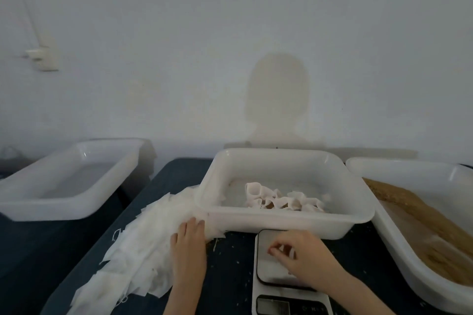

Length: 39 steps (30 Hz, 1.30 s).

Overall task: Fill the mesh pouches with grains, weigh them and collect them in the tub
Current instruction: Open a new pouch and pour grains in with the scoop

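On the dark table, head view: left hand flat, fingers straight, pressing the heap of empty pouches beside the middle tub. Right hand above the scale, fingers curled loosely; unclear if pinching anything. Likely picking a fresh pouch: best to peel one sheet off the top, not a clump, and open its mouth before reaching the grains in the right tub. Pouches thin, white, limp, overlapping. A few filled pouches already inside the middle tub. Left tub standing apart.
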### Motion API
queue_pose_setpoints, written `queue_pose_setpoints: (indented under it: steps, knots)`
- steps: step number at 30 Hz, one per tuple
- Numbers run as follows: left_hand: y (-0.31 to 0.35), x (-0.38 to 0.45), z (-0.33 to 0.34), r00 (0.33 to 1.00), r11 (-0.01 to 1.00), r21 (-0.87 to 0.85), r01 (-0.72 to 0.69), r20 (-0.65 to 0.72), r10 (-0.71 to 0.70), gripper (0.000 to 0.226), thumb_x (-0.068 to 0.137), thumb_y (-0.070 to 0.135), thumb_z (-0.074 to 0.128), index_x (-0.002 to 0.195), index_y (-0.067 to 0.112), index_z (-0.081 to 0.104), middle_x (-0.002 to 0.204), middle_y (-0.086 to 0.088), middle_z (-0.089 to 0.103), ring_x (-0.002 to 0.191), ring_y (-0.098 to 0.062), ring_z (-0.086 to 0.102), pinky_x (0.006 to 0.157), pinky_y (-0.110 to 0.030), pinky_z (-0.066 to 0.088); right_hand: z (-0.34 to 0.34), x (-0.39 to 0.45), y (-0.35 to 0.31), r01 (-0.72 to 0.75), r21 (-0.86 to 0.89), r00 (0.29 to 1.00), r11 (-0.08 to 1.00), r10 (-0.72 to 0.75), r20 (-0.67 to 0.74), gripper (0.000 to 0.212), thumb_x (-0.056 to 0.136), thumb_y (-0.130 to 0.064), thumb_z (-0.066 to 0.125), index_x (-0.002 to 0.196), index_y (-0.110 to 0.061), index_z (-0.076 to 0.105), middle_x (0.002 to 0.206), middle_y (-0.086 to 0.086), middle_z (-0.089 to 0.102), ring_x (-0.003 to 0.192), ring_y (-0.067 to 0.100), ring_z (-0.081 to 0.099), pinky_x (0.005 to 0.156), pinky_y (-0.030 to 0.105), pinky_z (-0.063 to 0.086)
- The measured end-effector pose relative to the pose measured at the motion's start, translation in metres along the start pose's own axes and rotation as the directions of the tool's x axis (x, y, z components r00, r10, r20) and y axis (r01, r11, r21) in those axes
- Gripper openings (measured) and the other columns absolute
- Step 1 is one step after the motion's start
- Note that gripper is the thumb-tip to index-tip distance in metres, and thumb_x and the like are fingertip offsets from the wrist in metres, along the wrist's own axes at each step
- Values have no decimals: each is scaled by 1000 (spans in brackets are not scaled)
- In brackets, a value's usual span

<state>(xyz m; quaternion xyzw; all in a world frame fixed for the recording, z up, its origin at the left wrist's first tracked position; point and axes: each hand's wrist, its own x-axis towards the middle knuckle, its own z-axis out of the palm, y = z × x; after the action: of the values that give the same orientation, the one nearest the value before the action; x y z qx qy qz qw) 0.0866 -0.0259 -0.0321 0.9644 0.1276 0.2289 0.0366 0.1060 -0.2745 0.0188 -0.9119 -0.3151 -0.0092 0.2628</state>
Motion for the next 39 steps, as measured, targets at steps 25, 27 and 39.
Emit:
queue_pose_setpoints:
  steps: [25, 27, 39]
  knots:
    - [-3, 1, -34, 962, 981, -172, 83, 270, -34, 28, 98, 22, 44, 114, 35, 63, 112, 12, 64, 94, -6, 60, 84, -18, 46, 12, -6, 3, -92, 65, 996, 994, 93, -9, 14, 89, -40, 59, 79, -50, 63, 80, -24, 63, 81, -5, 58, 73, 17, 51]
    - [3, 1, -48, 988, 974, -203, 97, 136, -70, 23, 98, 22, 47, 106, 34, 66, 98, 13, 67, 78, -4, 56, 71, -18, 45, 13, -6, 2, -98, 78, 995, 992, 99, -9, 13, 89, -39, 59, 81, -48, 65, 79, -28, 62, 82, -6, 57, 72, 16, 51]
    - [86, -2, -90, 998, 662, -747, 64, 60, -29, 19, 79, 19, 75, 80, 32, 60, 63, 13, 66, 61, 7, 60, 59, -6, 42, 8, -8, -27, -13, 485, 971, 875, 126, -202, 8, 85, -31, 64, 83, -38, 61, 85, -18, 66, 69, 7, 63, 59, 17, 50]
